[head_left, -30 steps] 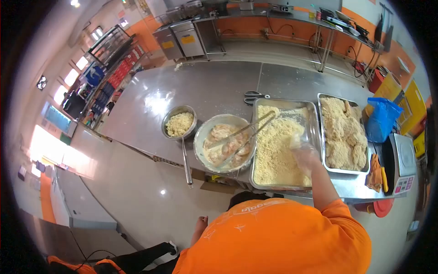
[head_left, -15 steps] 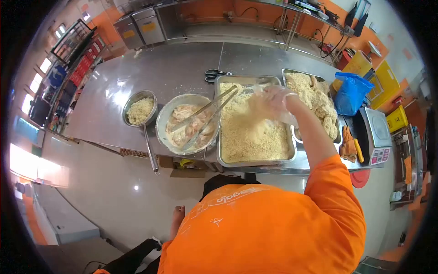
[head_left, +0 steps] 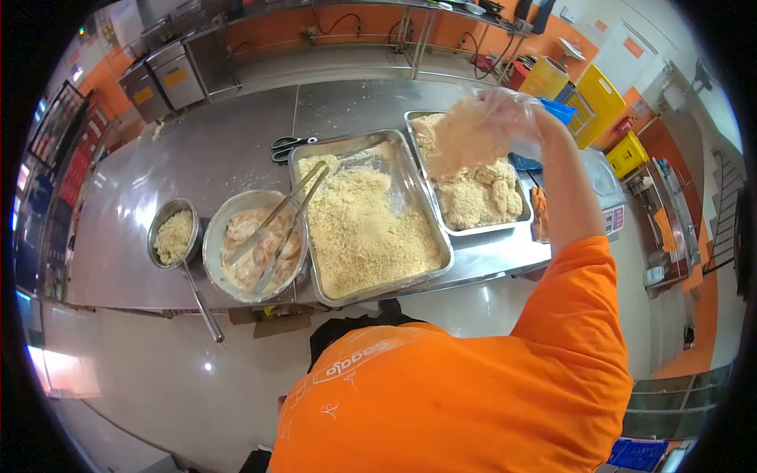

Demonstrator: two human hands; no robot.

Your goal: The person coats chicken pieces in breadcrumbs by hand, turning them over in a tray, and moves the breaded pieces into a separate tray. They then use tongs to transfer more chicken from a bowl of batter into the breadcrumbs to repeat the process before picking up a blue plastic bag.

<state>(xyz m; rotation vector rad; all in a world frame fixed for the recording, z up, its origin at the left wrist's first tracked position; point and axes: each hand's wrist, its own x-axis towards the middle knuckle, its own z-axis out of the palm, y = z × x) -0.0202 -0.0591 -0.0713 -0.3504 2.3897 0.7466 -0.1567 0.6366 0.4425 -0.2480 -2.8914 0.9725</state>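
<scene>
My right hand (head_left: 505, 118), in a loose clear plastic glove, is over the back of the right tray (head_left: 487, 229), which holds crumb-coated pieces (head_left: 477, 197). Motion smears its fingers; a pale brown blur beside them cannot be made out. Only a sliver of skin, perhaps my left hand (head_left: 281, 400), shows at the shirt's left edge. A larger tray (head_left: 386, 288) of yellowish crumbs (head_left: 371, 229) lies left of the right tray. Further left, metal tongs (head_left: 272, 225) rest across a bowl (head_left: 213, 264) of pale, wet pieces and reach over the larger tray's edge.
A long-handled strainer (head_left: 206, 311) with crumbs stands on the steel table (head_left: 118, 213) at the left. Black-handled scissors (head_left: 292, 144) lie behind the larger tray. A blue bag (head_left: 560, 110), an orange cloth (head_left: 539, 213) and a scale (head_left: 603, 185) are at the right.
My right hand has moved right and upward, from over the larger crumb tray to over the right tray. The view has shifted, and my left hand has mostly dropped out of sight.
</scene>
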